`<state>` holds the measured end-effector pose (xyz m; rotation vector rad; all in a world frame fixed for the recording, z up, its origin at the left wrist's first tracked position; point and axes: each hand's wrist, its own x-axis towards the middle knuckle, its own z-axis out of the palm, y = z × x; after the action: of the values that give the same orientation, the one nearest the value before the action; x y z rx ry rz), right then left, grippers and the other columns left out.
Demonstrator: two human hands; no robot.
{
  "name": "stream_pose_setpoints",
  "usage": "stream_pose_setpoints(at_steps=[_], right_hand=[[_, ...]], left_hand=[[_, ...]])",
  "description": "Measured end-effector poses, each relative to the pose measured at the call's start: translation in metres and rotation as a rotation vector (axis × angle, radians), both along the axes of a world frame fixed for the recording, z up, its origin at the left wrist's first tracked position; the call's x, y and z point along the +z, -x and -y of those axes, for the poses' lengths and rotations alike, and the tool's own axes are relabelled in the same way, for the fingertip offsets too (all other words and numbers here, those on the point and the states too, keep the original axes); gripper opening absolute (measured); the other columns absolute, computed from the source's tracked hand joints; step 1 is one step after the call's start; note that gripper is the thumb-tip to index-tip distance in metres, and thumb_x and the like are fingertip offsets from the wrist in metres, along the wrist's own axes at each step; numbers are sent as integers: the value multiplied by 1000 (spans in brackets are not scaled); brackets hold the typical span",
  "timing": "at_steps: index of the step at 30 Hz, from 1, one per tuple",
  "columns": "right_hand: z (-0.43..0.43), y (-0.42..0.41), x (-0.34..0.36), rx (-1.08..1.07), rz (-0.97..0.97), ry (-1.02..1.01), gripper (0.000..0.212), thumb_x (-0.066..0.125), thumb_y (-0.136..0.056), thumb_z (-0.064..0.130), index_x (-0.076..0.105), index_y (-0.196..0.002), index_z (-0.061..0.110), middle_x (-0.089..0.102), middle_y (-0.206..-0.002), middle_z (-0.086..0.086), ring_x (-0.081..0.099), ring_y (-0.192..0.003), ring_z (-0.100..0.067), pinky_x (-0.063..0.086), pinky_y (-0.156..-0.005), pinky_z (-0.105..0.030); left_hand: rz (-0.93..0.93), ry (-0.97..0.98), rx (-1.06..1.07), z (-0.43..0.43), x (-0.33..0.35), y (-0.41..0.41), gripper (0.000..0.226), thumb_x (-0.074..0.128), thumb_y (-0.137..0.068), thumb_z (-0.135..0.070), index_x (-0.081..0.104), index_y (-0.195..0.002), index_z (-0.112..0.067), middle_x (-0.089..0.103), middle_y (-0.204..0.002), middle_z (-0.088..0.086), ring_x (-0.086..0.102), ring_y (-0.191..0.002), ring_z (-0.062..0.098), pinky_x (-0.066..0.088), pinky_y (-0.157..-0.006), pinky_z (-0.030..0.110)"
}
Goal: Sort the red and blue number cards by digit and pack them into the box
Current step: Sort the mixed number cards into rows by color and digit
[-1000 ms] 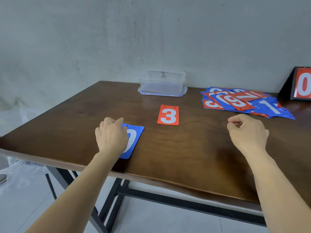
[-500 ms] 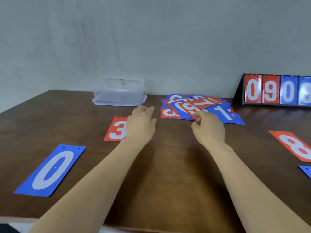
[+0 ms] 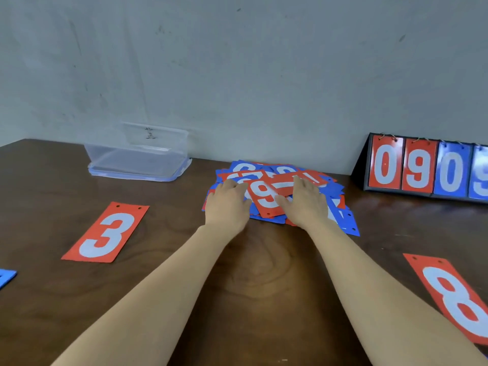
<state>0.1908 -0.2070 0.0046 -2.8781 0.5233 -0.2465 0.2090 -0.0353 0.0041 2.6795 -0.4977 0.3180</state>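
Grey, scuffed wall (image 3: 237, 62) across the whole back. Below it, dark wooden counter (image 3: 250, 273), carrying everything else.

At the back right, black-framed flip scoreboard (image 3: 422, 170), standing tilted back near the wall, showing a red 0, a red 9, a blue 0 and one more blue digit cut off by the frame edge. At the back left, clear plastic box (image 3: 137, 159), set against the wall, well apart from the scoreboard.

Between those two, just short of the wall, loose pile of red and blue number cards (image 3: 330, 188), overlapping at many angles, most digits covered. Near the right front, red 8 card (image 3: 456, 297), flat and alone, partly out of view. To the left, red 3 card (image 3: 105, 233), flat, face up, apart from both pile and box.

Two bare forearms reaching in from the near edge to the pile. Left hand (image 3: 227, 204) palm down on the pile's left side, fingers relaxed and close together, gripping nothing. Right hand (image 3: 307, 204) palm down on the pile's right side, fingers stretched forward, thumb out toward the left hand, pinching nothing.

Between the hands, on top of the pile, red 9 card (image 3: 264, 196), slanted, with the right thumb lying on its right part. At the far left edge, corner of a blue card (image 3: 6, 277), digit out of view.
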Motion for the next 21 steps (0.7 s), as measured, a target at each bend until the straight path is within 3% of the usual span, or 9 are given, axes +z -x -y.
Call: stream_pose_setpoints(at_steps=[2,7,10,12,15,18,19,21], right_hand=[[6,-13,-3,41,-66,-14,78,37,-97,57,12,-154,11,12,-161,-11,13,-148,-28,16,-117,-46],[8,10,-17,284,-157,9,62,28,-101,51,20,-154,21,9,-162,0,3,-149,-15,2,-121,-40],[8,42,-20,456,-65,-131,42,40,-102,33,44,-144,25,26,-157,9,16,-146,-5,3,-121,-31],[11,57,-17,469,-41,-266,31,48,-99,20,63,-126,24,45,-146,12,31,-138,1,8,-121,-30],[14,66,-13,294,152,-483,24,56,-90,8,76,-95,21,70,-113,11,57,-114,2,34,-113,-32],[19,61,-5,-24,406,-406,16,60,-90,15,75,-89,18,73,-94,7,64,-93,-8,53,-87,-32],[20,58,-3,-86,381,-381,14,61,-90,23,74,-89,16,72,-94,6,64,-91,-11,53,-82,-33],[19,52,1,-135,172,-327,43,65,-81,55,69,-91,13,71,-96,1,61,-91,-18,52,-82,-37]], left_hand=[[-12,4,2,5,-1,-6,39,45,-102,-29,50,-139,-17,46,-142,5,45,-127,23,38,-99,33],[-62,49,10,2,-8,-27,43,46,-101,-31,47,-143,-20,46,-143,6,43,-129,26,35,-102,37],[-80,72,9,4,-12,-38,42,46,-101,-34,49,-142,-21,49,-142,6,43,-129,26,35,-103,39],[-92,85,-6,9,-15,-41,42,45,-102,-36,51,-140,-21,51,-141,4,45,-129,24,35,-104,40],[-120,76,-35,16,-21,-41,42,46,-101,-41,52,-139,-24,51,-143,1,43,-133,23,33,-108,42],[-114,57,-35,17,-22,-43,40,44,-102,-37,52,-140,-25,50,-144,1,40,-134,23,31,-110,43],[-103,51,-30,18,-21,-45,39,43,-103,-36,52,-140,-25,50,-144,1,40,-134,23,30,-110,43],[-84,37,-35,21,-18,-48,40,42,-103,-36,51,-140,-25,50,-144,1,39,-134,23,27,-111,44]])
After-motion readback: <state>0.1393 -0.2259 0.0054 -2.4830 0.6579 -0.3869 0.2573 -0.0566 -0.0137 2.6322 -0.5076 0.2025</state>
